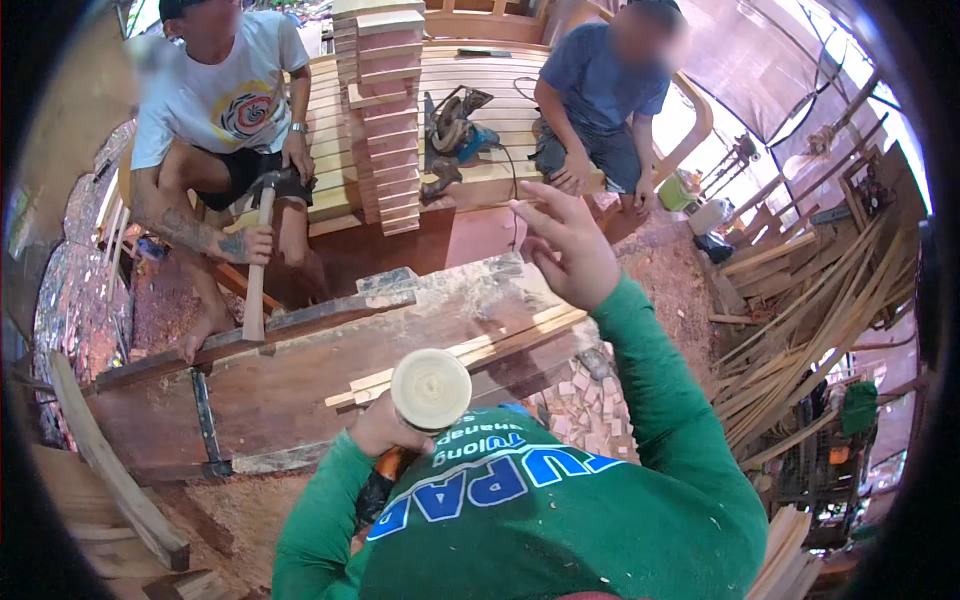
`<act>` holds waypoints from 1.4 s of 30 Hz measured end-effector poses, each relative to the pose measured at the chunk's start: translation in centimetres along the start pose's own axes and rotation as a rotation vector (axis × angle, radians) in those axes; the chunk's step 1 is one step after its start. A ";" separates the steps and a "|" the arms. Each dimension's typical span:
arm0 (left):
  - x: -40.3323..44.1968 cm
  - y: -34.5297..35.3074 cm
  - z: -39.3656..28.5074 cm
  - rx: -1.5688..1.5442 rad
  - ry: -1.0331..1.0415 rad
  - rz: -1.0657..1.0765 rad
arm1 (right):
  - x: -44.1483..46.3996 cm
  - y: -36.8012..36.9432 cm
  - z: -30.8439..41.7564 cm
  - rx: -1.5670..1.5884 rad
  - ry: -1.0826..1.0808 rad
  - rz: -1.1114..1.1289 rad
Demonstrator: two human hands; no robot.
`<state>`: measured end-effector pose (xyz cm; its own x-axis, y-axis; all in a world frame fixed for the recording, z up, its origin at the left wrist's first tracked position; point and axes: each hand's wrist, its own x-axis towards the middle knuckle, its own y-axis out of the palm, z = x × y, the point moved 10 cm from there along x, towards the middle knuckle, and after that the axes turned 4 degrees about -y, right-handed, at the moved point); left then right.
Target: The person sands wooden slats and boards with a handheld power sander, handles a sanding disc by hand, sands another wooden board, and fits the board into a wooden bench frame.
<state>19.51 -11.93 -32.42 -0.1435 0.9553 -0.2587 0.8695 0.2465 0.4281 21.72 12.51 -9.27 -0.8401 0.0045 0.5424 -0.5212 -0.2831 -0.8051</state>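
My left hand (388,428) is close to my body, its fingers wrapped round a mallet (432,388) whose round, pale wooden end faces up. Part of that hand is hidden behind the mallet. Raised over the far right end of the wooden workbench (270,385), my right hand (565,245) has its fingers apart and holds nothing. Thin pale wood strips (470,352) lie along the bench, just beyond the mallet. Sawdust and a flat wood piece (388,280) are at the bench's far edge.
A seated person (225,110) at the left holds a hammer (257,260). Another person (605,90) sits at the right. Between them stand a tall stack of wood blocks (385,120) and a circular saw (462,125). Wood strips (820,320) are piled at the right.
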 end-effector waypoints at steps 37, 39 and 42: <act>-0.2 -3.0 1.4 -0.081 0.145 -0.113 | -2.4 13.3 16.1 0.448 -0.105 0.423; -0.9 -3.5 1.4 -0.108 0.140 -0.137 | -1.9 13.1 17.3 0.371 -0.236 0.446; -2.1 -4.5 1.9 -0.109 0.050 -0.168 | -1.0 12.5 18.2 0.393 -0.329 0.474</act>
<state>16.81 -15.31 -35.46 -0.3079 0.9054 -0.2922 0.7755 0.4168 0.4742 18.77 -8.51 -15.50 -0.8424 -0.4780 0.2486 0.0351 -0.5091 -0.8600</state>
